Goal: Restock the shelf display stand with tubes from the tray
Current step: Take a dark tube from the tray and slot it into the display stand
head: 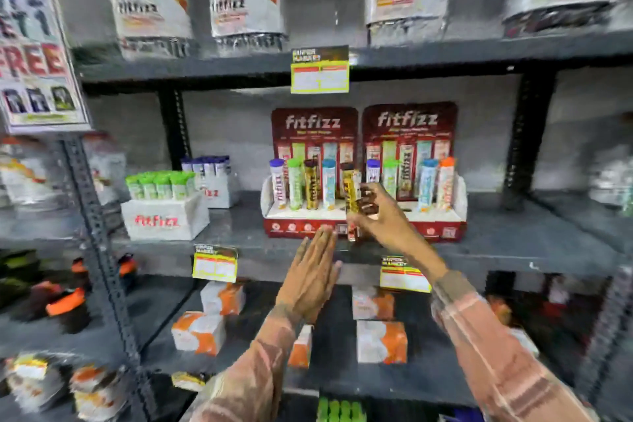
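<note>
Two red display stands sit side by side on the middle shelf, the left stand (301, 226) and the right stand (445, 229), each with several upright coloured tubes. My right hand (380, 216) grips a yellow-and-brown tube (352, 192) upright, in front of the gap between the two stands. My left hand (313, 274) is flat with fingers stretched out, just below the left stand's front edge, holding nothing. A white tray (164, 223) with green-capped tubes (159, 183) stands at the shelf's left, and behind it another box of purple-capped tubes (207, 164).
Large pouches line the top shelf (445, 55). Orange-and-white boxes (198, 332) lie on the lower shelf. Yellow price tags (319, 74) hang from the shelf edges. A promotional sign (30, 55) hangs at the left. Black uprights (173, 123) frame the bay.
</note>
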